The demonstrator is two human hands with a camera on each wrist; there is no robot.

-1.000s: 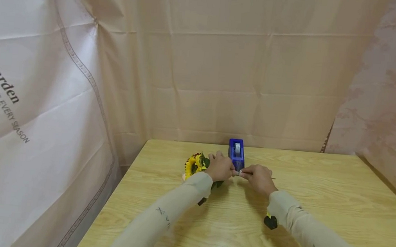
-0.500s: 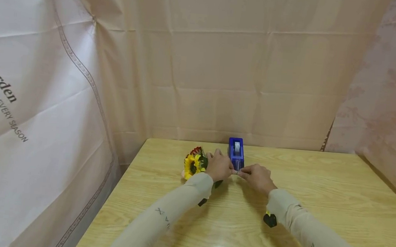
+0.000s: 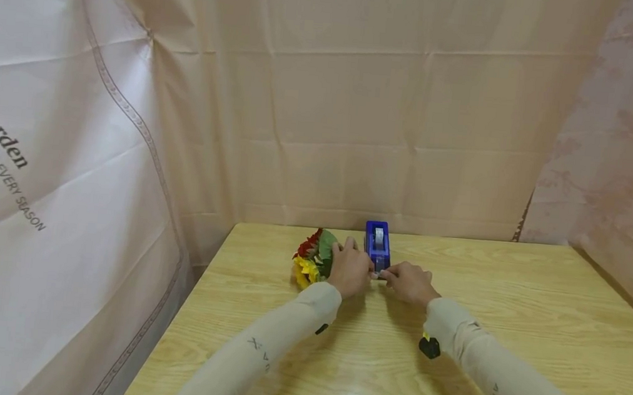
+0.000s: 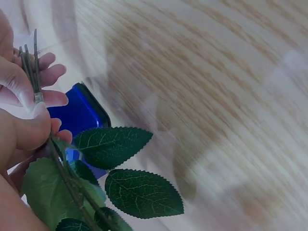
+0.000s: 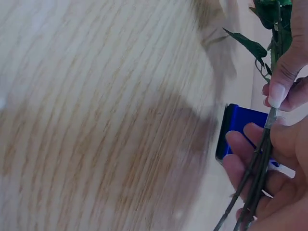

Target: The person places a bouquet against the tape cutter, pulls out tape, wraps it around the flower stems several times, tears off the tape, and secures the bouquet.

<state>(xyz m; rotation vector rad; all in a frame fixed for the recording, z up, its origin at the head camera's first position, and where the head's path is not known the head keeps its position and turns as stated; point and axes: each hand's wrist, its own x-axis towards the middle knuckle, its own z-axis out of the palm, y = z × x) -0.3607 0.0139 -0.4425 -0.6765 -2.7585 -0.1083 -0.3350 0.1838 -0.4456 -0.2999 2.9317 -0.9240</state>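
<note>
My left hand pinches a bunch of artificial flowers by its stems, just below the leaves. A yellow sunflower and a red flower stick out to the left of that hand. Clear tape is wrapped round the thin dark stems. My right hand grips the stems at the tape between thumb and fingers, its thumb close to the left one. The stem ends lie over the right hand's loosely bent fingers. Part of the bunch is hidden behind the left hand.
A blue tape dispenser with a roll of tape stands just beyond the hands, near the back edge of the wooden table. Pale cloth sheets hang behind the table and along its sides.
The bunch has turned in the fingers: the sunflower has tipped downward and away, while the red flower and a green leaf have come into fuller view. Both hands stay nearly in place.
</note>
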